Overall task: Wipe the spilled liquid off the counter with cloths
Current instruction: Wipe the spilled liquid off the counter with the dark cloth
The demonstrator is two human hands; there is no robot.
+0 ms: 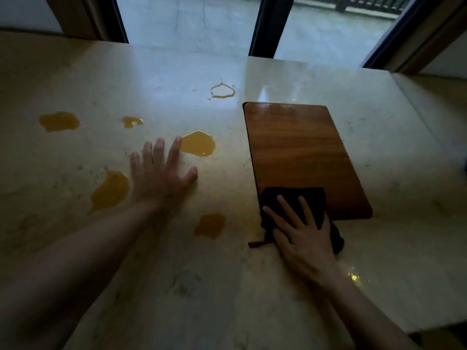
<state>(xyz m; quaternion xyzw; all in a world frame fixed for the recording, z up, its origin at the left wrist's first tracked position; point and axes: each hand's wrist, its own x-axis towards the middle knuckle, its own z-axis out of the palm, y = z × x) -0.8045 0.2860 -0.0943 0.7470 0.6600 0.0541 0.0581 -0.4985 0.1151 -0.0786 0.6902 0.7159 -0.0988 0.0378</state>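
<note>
From the head camera, a pale stone worktop (252, 286) fills the view, its far edge at 12 o'clock meeting dark window frames (262, 26). The left hand (161, 178) lies flat on the bare stone, fingers spread and straight, its grip wide and holding nothing. Orange puddles ring it: one (198, 144) just past the forefinger tip at 1 o'clock, one (110, 190) beside the wrist at 9 o'clock, a small one (210, 225) at 5 o'clock, two more (59, 121) (132, 121) farther off at 10 and 11 o'clock, and a thin ring of liquid (223, 90) towards 12. A wooden board (300, 152) lies at 3 o'clock of the puddles. The right hand (300, 236) presses a dark cloth (290, 200) with straight, open fingers; the cloth overlaps the board's near left corner and hangs onto the stone. Bare stone stretches between the two arms towards 6 o'clock and right of the board to the worktop's right edge.
</note>
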